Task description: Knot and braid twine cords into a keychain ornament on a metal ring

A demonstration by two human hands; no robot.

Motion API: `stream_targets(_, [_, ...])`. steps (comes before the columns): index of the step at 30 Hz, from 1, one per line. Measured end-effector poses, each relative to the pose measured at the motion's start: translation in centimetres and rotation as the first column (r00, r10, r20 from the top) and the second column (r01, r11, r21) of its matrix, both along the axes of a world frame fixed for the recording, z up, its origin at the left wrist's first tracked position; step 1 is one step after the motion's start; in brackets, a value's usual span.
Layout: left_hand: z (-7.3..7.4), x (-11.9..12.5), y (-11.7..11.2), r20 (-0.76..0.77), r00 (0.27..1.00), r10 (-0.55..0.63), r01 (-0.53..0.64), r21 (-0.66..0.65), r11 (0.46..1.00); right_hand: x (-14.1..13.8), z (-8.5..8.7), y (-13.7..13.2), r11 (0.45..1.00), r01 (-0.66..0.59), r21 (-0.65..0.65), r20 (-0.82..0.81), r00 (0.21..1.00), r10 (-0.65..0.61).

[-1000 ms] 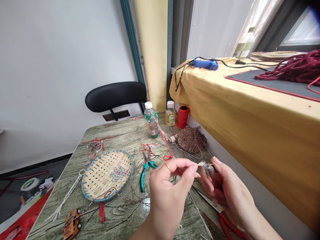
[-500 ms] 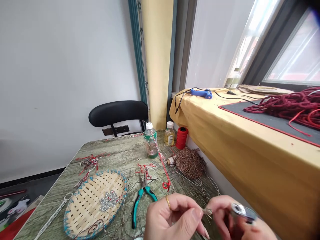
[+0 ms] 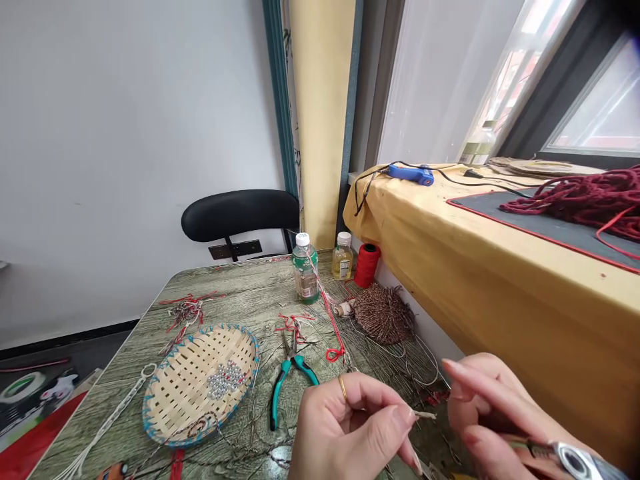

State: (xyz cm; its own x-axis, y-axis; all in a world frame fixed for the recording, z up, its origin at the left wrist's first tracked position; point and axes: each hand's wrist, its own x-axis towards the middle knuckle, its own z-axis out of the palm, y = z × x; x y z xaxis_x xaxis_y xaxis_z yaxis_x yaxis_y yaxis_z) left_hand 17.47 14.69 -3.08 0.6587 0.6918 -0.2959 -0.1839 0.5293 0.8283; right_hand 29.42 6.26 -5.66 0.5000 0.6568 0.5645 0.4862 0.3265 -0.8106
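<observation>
My left hand (image 3: 350, 430), a gold ring on one finger, pinches the end of a thin cord (image 3: 424, 415) between thumb and forefinger low in the head view. My right hand (image 3: 500, 417) is just right of it with its fingers partly stretched out, and it grips a silver-topped lighter (image 3: 575, 460) at the bottom right edge. The cord tip points toward my right fingers without touching them. Both hands hover over the wood-pattern table (image 3: 240, 293).
A woven tray (image 3: 200, 383) holds several metal rings (image 3: 224, 380). Teal-handled pliers (image 3: 285, 383) lie beside it. Two bottles (image 3: 305, 268), a red thread spool (image 3: 367, 265) and a brown cord bundle (image 3: 383, 313) stand at the back. A black chair (image 3: 240, 215) is behind; a yellow-draped ledge (image 3: 480, 247) runs along the right.
My right hand has drawn away to the right with the lighter, which dropped to the frame's bottom edge. My left hand keeps its pinch on the cord. The view tilted slightly.
</observation>
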Motion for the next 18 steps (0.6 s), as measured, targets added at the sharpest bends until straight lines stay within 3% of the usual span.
stream_targets(3, [0.0,0.1,-0.1,0.046,0.999,-0.002,0.005,-0.055,0.998,-0.3,0.9,0.4,0.991,-0.101,-0.092,0.116,0.987,0.111])
stream_targets(8, [0.1,-0.1,0.0,0.054,0.998,-0.013,0.016,-0.057,0.998,-1.2,1.0,0.8,1.000,0.026,0.006,0.096,0.995,-0.027])
stream_targets(11, [0.2,-0.3,0.1,0.043,0.999,-0.003,0.005,-0.039,0.999,-0.7,0.3,0.4,1.000,0.028,0.008,0.016,0.999,-0.028])
stream_targets(16, [0.0,-0.4,0.2,0.065,0.998,-0.023,0.025,-0.040,0.999,-0.4,1.0,0.3,0.990,-0.085,-0.115,0.251,0.961,0.112])
stream_targets(18, [-0.1,-0.5,0.3,0.069,0.997,-0.038,0.041,-0.038,0.998,-0.8,1.5,0.6,0.995,-0.045,-0.086,0.301,0.951,0.069])
